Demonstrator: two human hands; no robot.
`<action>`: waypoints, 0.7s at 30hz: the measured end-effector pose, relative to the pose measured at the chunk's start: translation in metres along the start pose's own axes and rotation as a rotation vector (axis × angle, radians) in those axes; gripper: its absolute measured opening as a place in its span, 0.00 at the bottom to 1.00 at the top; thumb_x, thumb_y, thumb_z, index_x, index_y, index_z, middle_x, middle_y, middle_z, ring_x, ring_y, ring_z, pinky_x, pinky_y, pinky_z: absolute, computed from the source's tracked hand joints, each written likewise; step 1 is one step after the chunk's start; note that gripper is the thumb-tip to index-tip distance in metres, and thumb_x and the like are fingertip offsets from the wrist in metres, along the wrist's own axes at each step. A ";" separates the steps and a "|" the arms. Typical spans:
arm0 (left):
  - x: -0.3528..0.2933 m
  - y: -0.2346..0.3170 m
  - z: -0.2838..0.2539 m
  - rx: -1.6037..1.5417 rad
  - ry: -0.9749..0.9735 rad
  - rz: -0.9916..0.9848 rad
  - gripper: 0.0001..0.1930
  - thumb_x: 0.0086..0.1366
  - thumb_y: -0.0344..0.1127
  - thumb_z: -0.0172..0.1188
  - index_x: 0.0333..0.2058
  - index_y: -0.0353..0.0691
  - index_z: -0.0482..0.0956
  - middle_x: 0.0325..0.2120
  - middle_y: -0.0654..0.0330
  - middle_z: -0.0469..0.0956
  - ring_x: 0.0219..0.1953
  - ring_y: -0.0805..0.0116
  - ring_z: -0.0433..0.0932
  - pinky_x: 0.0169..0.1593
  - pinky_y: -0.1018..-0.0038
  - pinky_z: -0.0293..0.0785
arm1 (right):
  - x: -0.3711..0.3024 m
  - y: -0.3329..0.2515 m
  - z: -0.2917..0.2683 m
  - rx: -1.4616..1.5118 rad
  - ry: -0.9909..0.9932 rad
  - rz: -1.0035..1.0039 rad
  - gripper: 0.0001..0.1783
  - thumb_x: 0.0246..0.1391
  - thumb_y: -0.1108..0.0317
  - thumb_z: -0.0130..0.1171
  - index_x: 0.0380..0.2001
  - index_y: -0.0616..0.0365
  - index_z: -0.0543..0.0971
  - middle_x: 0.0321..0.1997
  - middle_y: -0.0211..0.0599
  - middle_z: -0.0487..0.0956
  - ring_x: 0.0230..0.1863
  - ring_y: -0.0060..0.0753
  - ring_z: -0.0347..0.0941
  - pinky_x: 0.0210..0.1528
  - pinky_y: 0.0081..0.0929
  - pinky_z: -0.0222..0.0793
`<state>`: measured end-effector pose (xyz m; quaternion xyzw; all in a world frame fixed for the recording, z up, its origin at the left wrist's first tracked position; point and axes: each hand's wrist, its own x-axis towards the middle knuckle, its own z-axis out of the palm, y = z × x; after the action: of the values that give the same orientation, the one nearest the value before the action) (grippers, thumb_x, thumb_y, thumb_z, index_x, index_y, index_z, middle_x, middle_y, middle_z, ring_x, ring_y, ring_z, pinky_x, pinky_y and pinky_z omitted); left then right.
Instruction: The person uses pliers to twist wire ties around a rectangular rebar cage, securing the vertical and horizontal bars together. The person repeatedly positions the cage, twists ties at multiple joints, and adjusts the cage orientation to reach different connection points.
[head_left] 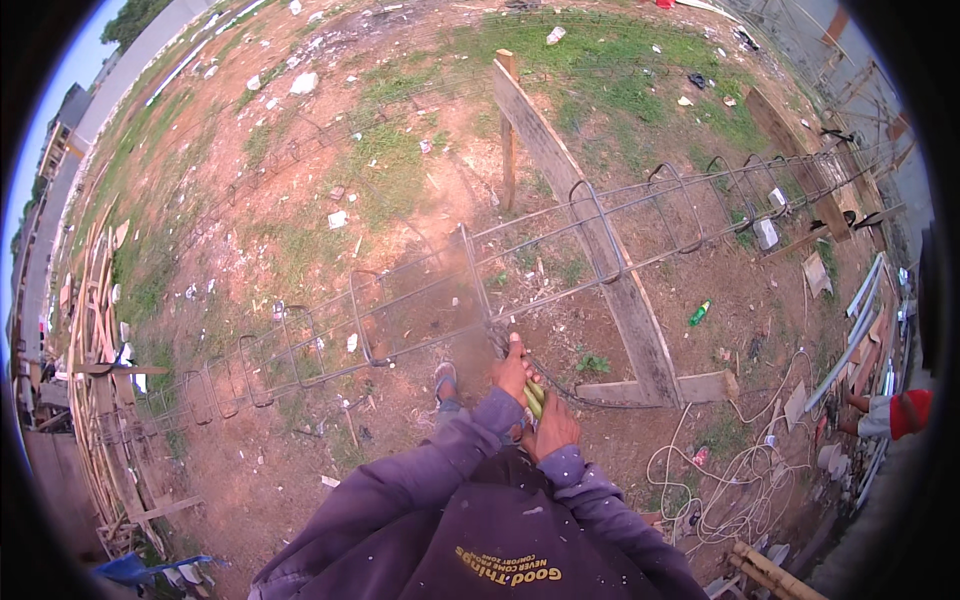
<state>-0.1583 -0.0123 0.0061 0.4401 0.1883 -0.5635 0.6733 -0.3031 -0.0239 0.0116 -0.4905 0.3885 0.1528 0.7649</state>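
Note:
A long rebar cage (pixel 600 280) of steel bars and square stirrups runs across in front of me, rising to the right. At its near lower bar, my left hand (pixel 510 378) is closed with the thumb up around a bundle of thin dark wire (pixel 497 336). Just below and to the right, my right hand (pixel 553 432) is wrapped around a tool with yellow-green handles (pixel 535 399), seemingly pincers. The tool's jaws are hidden by my left hand. Both hands are close together, nearly touching.
The cage rests on a slanted plank (pixel 590 230) with a wooden post (pixel 508 130). A tangled pale rope (pixel 720 490) and green bottle (pixel 700 312) lie at right. Wood strips (pixel 95 360) are piled left. Another person's red garment (pixel 910 412) shows at far right.

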 end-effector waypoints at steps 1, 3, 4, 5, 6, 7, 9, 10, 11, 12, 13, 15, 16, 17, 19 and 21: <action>0.002 -0.006 0.005 0.045 0.111 0.028 0.19 0.65 0.53 0.58 0.29 0.44 0.67 0.15 0.69 0.64 0.18 0.76 0.65 0.28 0.73 0.68 | 0.001 0.002 -0.003 0.104 -0.075 0.036 0.20 0.47 0.60 0.67 0.35 0.61 0.71 0.25 0.34 0.74 0.24 0.35 0.74 0.25 0.34 0.69; -0.002 -0.007 0.004 0.136 0.081 0.105 0.19 0.66 0.54 0.57 0.29 0.44 0.68 0.16 0.68 0.67 0.18 0.74 0.67 0.27 0.72 0.71 | 0.008 -0.001 -0.015 0.300 -0.210 0.090 0.20 0.50 0.60 0.66 0.38 0.59 0.70 0.25 0.33 0.72 0.23 0.33 0.72 0.24 0.32 0.67; -0.010 -0.006 -0.003 0.160 0.054 0.124 0.19 0.66 0.54 0.57 0.29 0.44 0.68 0.17 0.68 0.67 0.18 0.74 0.68 0.27 0.71 0.72 | 0.008 0.001 -0.017 0.404 -0.284 0.128 0.19 0.51 0.60 0.65 0.39 0.58 0.69 0.24 0.32 0.71 0.22 0.31 0.71 0.24 0.31 0.67; -0.016 0.000 -0.011 0.184 -0.006 0.205 0.19 0.66 0.54 0.56 0.29 0.44 0.68 0.17 0.68 0.68 0.18 0.73 0.69 0.27 0.71 0.73 | 0.011 -0.001 -0.020 0.520 -0.351 0.160 0.19 0.52 0.61 0.65 0.40 0.57 0.69 0.24 0.31 0.70 0.22 0.30 0.70 0.23 0.30 0.66; -0.018 0.006 -0.013 0.142 -0.077 0.168 0.20 0.66 0.55 0.55 0.33 0.43 0.69 0.18 0.66 0.70 0.19 0.72 0.71 0.29 0.70 0.75 | 0.013 -0.002 -0.018 0.617 -0.504 0.135 0.17 0.54 0.60 0.64 0.39 0.55 0.69 0.25 0.32 0.72 0.25 0.29 0.74 0.24 0.24 0.67; -0.021 0.011 -0.018 0.121 -0.114 0.103 0.19 0.67 0.55 0.55 0.34 0.42 0.70 0.20 0.64 0.70 0.20 0.70 0.72 0.30 0.69 0.75 | 0.013 0.000 -0.013 0.525 -0.487 0.069 0.18 0.53 0.61 0.65 0.40 0.55 0.69 0.26 0.32 0.73 0.26 0.28 0.74 0.25 0.24 0.67; -0.021 0.025 -0.025 0.053 -0.213 0.035 0.19 0.67 0.53 0.54 0.37 0.41 0.70 0.25 0.60 0.72 0.23 0.67 0.73 0.31 0.67 0.75 | 0.018 -0.001 0.001 0.262 -0.377 -0.011 0.20 0.51 0.61 0.67 0.41 0.56 0.69 0.26 0.32 0.74 0.27 0.26 0.75 0.26 0.23 0.68; -0.022 0.026 -0.026 0.111 -0.156 0.094 0.23 0.68 0.56 0.52 0.43 0.39 0.69 0.28 0.58 0.74 0.25 0.66 0.75 0.35 0.68 0.78 | 0.021 -0.002 0.009 -0.003 -0.185 -0.151 0.23 0.50 0.65 0.66 0.46 0.58 0.69 0.29 0.41 0.78 0.29 0.38 0.78 0.29 0.34 0.72; -0.023 0.025 -0.026 0.195 -0.082 0.132 0.23 0.68 0.56 0.51 0.43 0.38 0.68 0.29 0.58 0.74 0.26 0.67 0.75 0.36 0.69 0.78 | 0.021 -0.001 0.017 -0.133 0.017 -0.276 0.23 0.50 0.65 0.64 0.47 0.58 0.68 0.30 0.45 0.79 0.31 0.45 0.78 0.32 0.39 0.72; -0.026 0.019 -0.024 0.286 0.013 0.197 0.23 0.68 0.56 0.50 0.44 0.38 0.67 0.30 0.57 0.74 0.27 0.67 0.76 0.36 0.69 0.78 | 0.018 0.002 0.029 -0.290 0.290 -0.415 0.24 0.50 0.66 0.63 0.49 0.59 0.68 0.32 0.49 0.79 0.33 0.51 0.78 0.34 0.43 0.72; -0.028 0.011 -0.021 0.381 0.103 0.262 0.23 0.69 0.55 0.50 0.45 0.38 0.66 0.31 0.57 0.75 0.28 0.67 0.77 0.36 0.70 0.78 | 0.013 0.004 0.038 -0.439 0.570 -0.577 0.25 0.50 0.67 0.61 0.50 0.59 0.67 0.33 0.53 0.80 0.35 0.57 0.78 0.36 0.47 0.72; -0.038 -0.009 -0.015 0.350 0.013 0.524 0.22 0.70 0.53 0.49 0.48 0.38 0.65 0.34 0.56 0.76 0.31 0.67 0.78 0.37 0.70 0.78 | 0.004 0.003 0.044 -0.414 0.603 -0.444 0.25 0.51 0.67 0.57 0.53 0.59 0.65 0.36 0.61 0.78 0.41 0.68 0.73 0.40 0.54 0.68; -0.040 -0.017 -0.010 0.326 -0.016 0.641 0.22 0.70 0.52 0.48 0.49 0.39 0.64 0.35 0.55 0.76 0.33 0.67 0.79 0.37 0.70 0.79 | -0.004 0.004 0.046 -0.405 0.621 -0.416 0.26 0.51 0.67 0.56 0.54 0.57 0.65 0.36 0.61 0.77 0.41 0.68 0.73 0.41 0.54 0.68; -0.043 -0.024 -0.006 0.331 -0.045 0.677 0.20 0.71 0.50 0.48 0.49 0.39 0.66 0.36 0.55 0.77 0.34 0.66 0.79 0.38 0.71 0.79 | -0.011 0.004 0.045 -0.398 0.635 -0.386 0.26 0.51 0.67 0.56 0.54 0.55 0.66 0.36 0.60 0.77 0.42 0.67 0.73 0.41 0.53 0.67; -0.047 -0.034 -0.001 0.338 -0.073 0.727 0.15 0.72 0.45 0.48 0.48 0.41 0.68 0.38 0.54 0.78 0.37 0.65 0.81 0.39 0.71 0.78 | -0.025 0.006 0.043 -0.361 0.710 -0.431 0.30 0.51 0.68 0.55 0.58 0.56 0.63 0.38 0.62 0.77 0.42 0.68 0.73 0.41 0.54 0.67; -0.046 -0.034 0.006 0.621 -0.073 0.754 0.12 0.72 0.41 0.49 0.45 0.40 0.72 0.35 0.55 0.79 0.35 0.66 0.81 0.38 0.74 0.76 | -0.031 0.007 0.037 -0.305 0.759 -0.404 0.31 0.50 0.68 0.55 0.59 0.56 0.64 0.39 0.62 0.77 0.42 0.68 0.73 0.42 0.52 0.68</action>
<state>-0.2050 0.0111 0.0305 0.6378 -0.1848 -0.3249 0.6734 -0.3112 0.0160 0.0388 -0.6848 0.5107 -0.1345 0.5021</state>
